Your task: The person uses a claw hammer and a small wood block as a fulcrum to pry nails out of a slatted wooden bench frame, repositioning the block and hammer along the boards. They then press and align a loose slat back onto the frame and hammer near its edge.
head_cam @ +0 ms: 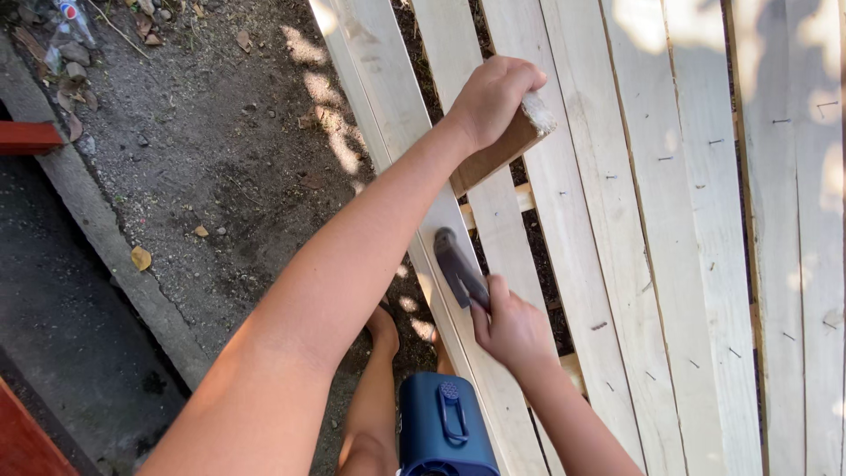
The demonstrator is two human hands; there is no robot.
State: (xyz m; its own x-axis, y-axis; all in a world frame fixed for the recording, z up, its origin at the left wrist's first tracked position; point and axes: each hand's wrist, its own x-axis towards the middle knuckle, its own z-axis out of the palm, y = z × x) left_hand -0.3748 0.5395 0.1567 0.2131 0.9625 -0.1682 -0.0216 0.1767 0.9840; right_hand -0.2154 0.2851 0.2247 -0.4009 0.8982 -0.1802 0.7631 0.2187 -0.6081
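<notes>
Your left hand [493,97] at twelve o'clock grips a wooden block [502,145] on the pale planks [617,220], while your right hand's [511,330] fingers pinch a blurred dark tool [458,264] at six o'clock.

Pale bare wooden slats [617,220], matt; brown wood block [498,150]; glossy blue plastic case [445,427]; rough gritty ground [203,141].

- The dark tool [458,266] in the right hand [511,330] is motion-blurred; its kind cannot be told, and its lower end is hidden in the fingers.
- The wooden block [498,150] is partly covered by the left hand [489,95].
- The blue device [443,427] is cut off at the bottom edge.
- The pale slat panel [670,220] runs past the top, right and bottom edges.
- The litter [70,22] at upper left is too small to identify.
</notes>
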